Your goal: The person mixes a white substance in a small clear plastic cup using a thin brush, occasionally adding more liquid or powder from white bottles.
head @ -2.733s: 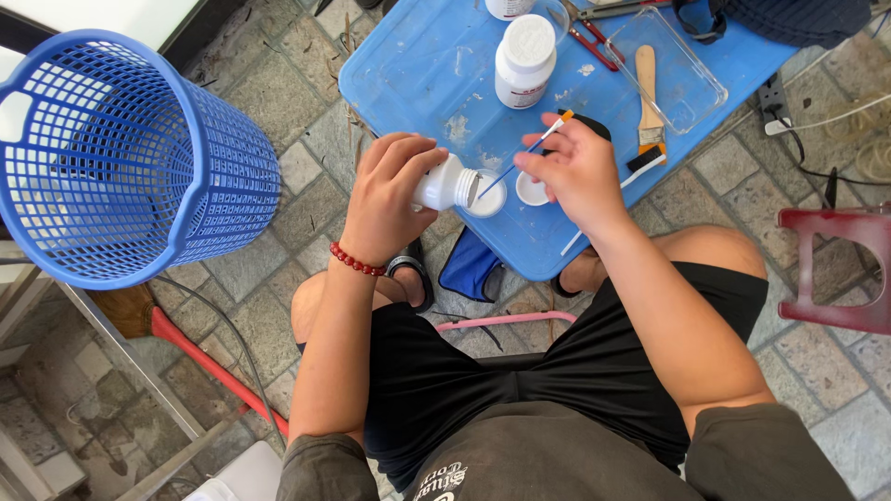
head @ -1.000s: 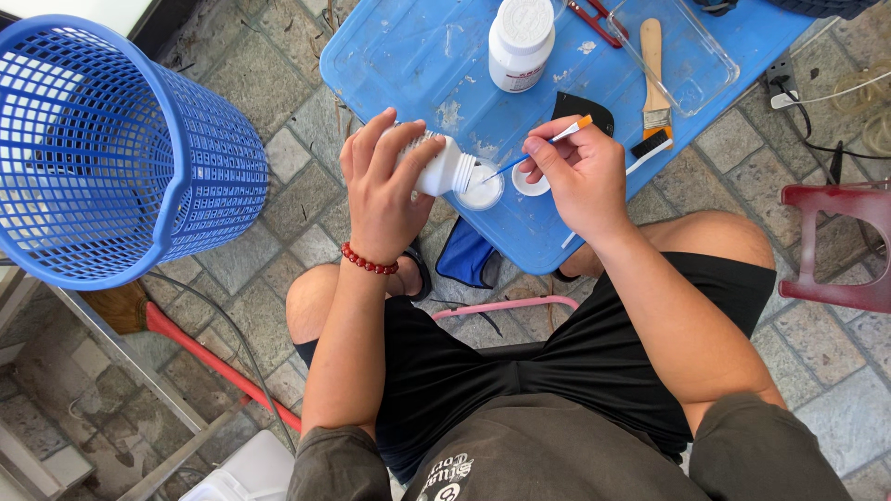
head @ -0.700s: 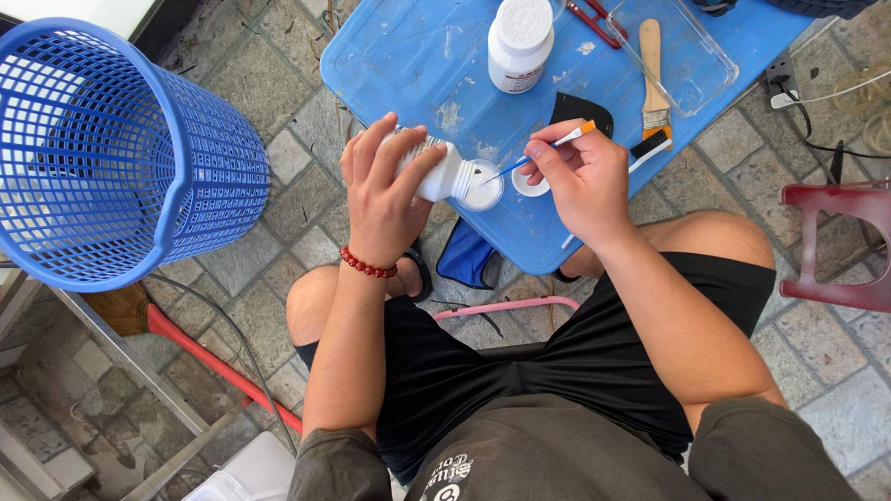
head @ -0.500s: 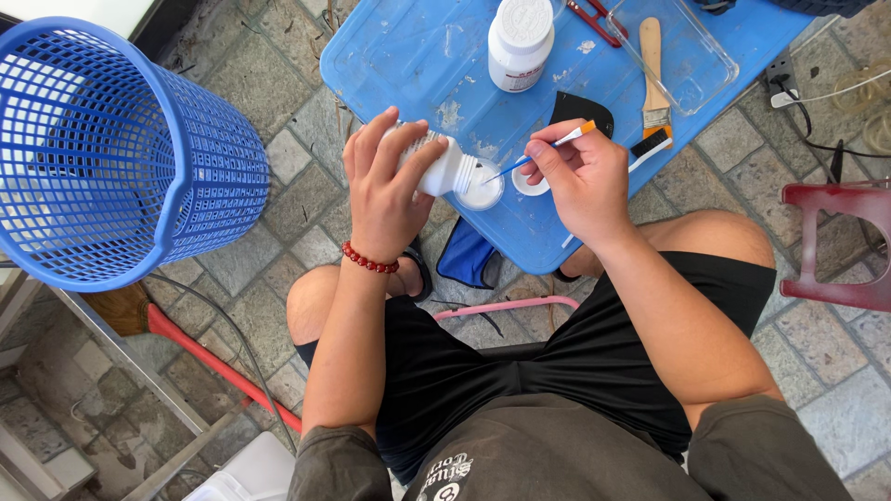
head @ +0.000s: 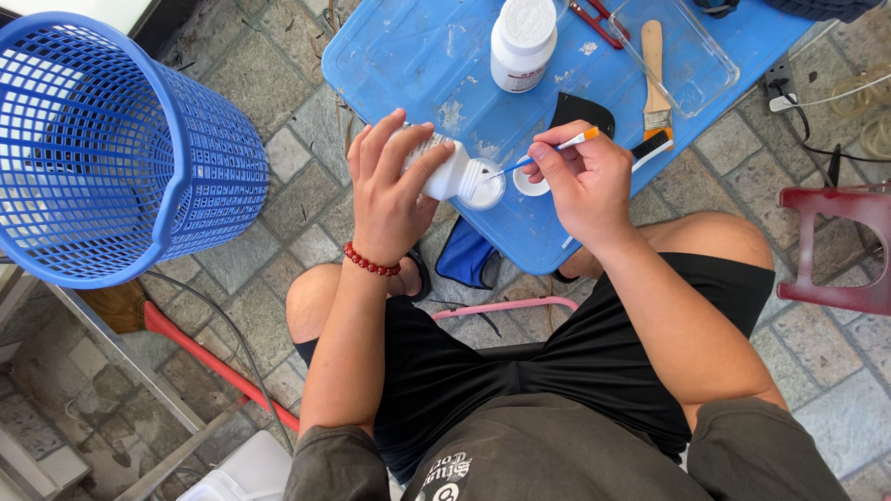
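head view, looking straight down: my left hand [head: 390,190] is wrapped tight around a small white bottle [head: 444,169], tipped on its side with its open mouth facing right, just above the near edge of the blue surface [head: 408,56]. my right hand [head: 585,181] is pinched shut on a thin brush [head: 543,156] with an orange end, its tip sitting inside the bottle mouth. a small white cap [head: 531,182] lies on the surface just beside the right hand's fingers. further back stands a bigger white bottle [head: 522,42], upright, well apart from both hands. to the right of it, a wooden-handled paintbrush [head: 654,79] lies in a clear tray [head: 710,70], and a black flat piece [head: 580,113] is near my right hand. edges: the surface's near rim runs right under my hands, knees just below it. a blue mesh basket [head: 111,148] leans to the left with open stone floor [head: 278,83] between, and a red stool [head: 849,246] sits off to the right.
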